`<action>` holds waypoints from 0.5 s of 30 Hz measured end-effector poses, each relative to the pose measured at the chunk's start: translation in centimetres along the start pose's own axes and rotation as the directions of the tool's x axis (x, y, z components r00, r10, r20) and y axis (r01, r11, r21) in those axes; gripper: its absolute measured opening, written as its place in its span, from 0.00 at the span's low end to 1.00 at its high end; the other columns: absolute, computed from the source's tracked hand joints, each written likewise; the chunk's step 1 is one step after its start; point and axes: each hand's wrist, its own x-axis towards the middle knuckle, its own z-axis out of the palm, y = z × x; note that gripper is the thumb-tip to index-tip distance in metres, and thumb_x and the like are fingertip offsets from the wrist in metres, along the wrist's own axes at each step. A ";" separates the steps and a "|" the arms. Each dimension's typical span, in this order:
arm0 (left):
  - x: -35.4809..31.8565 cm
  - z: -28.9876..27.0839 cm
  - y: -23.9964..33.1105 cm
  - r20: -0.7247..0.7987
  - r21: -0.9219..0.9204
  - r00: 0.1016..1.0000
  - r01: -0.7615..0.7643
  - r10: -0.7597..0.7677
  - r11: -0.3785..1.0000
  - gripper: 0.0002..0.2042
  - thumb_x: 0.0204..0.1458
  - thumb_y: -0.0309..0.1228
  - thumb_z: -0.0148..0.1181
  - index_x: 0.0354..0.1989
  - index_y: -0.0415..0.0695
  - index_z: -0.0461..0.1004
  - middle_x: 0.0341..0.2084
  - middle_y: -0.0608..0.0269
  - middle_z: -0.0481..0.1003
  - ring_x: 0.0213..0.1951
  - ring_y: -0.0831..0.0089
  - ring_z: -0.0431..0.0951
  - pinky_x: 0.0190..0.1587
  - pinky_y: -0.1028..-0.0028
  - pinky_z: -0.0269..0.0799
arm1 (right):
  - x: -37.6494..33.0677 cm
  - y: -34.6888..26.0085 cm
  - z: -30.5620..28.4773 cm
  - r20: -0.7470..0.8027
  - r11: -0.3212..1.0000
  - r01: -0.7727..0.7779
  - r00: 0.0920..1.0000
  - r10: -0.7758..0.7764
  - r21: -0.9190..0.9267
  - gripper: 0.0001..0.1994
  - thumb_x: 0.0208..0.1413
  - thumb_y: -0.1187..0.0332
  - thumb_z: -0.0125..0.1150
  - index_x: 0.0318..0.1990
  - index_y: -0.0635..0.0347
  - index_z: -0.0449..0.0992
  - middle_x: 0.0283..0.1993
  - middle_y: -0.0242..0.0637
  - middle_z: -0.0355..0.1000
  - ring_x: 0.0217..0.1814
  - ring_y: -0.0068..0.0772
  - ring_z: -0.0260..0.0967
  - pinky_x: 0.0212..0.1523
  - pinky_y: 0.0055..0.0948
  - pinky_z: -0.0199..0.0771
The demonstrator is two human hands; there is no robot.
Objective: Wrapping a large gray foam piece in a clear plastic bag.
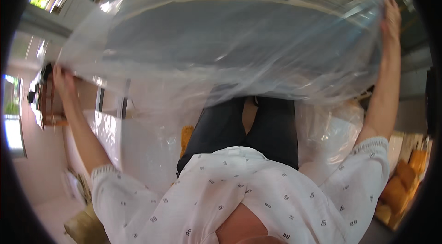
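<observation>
A large clear plastic sheet (239, 36) is spread wide in front of me between my two raised hands. My left hand (65, 80) is closed on its left edge, and my right hand (391, 16) grips the far right corner, higher up. The sheet sags in folds toward my thighs, and motion smears part of it. Through it a dark, flat surface shows, with a pale curved strip beyond; what they belong to is hard to make out.
More clear plastic (340, 129) lies to the right of my legs. A wooden piece of furniture (54, 101) stands at the left, near a window (13, 129). Orange-brown objects (400, 188) are stacked at the lower right. An olive bundle (87, 226) sits at the lower left.
</observation>
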 end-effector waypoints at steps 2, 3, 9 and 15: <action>2.6 1.0 -2.0 0.048 -0.081 0.988 0.153 -0.150 0.985 0.15 0.52 0.36 0.49 0.44 0.40 0.68 0.41 0.57 0.71 0.43 0.65 0.70 0.47 0.67 0.65 | 2.6 4.1 -1.3 -0.027 0.864 0.138 0.985 -0.173 -0.483 0.19 0.53 0.61 0.54 0.47 0.66 0.68 0.41 0.38 0.71 0.42 0.29 0.68 0.43 0.24 0.66; 1.2 7.8 -7.3 -0.105 0.414 0.991 -0.034 0.085 0.910 0.17 0.54 0.40 0.46 0.45 0.39 0.68 0.43 0.54 0.69 0.46 0.63 0.68 0.49 0.63 0.64 | 0.6 6.3 -2.9 0.144 0.519 0.256 0.959 -0.246 -0.816 0.17 0.55 0.60 0.50 0.45 0.63 0.69 0.39 0.42 0.71 0.43 0.36 0.69 0.44 0.29 0.66; -4.2 20.2 -15.4 -0.038 0.654 0.984 -0.106 0.172 0.749 0.12 0.46 0.37 0.54 0.30 0.40 0.75 0.24 0.62 0.75 0.29 0.71 0.74 0.36 0.74 0.67 | -4.2 17.3 -11.1 -0.067 0.805 0.017 0.995 -0.071 -0.593 0.12 0.54 0.64 0.55 0.40 0.62 0.71 0.37 0.32 0.71 0.39 0.25 0.66 0.43 0.24 0.65; -1.7 22.4 -17.2 -0.050 0.531 0.995 -0.049 0.089 0.846 0.11 0.44 0.36 0.58 0.30 0.41 0.77 0.22 0.68 0.75 0.27 0.81 0.71 0.33 0.80 0.65 | -3.3 16.0 -8.6 -0.020 0.664 -0.018 1.000 0.004 -0.747 0.12 0.53 0.63 0.55 0.37 0.64 0.72 0.34 0.31 0.70 0.36 0.23 0.64 0.42 0.22 0.64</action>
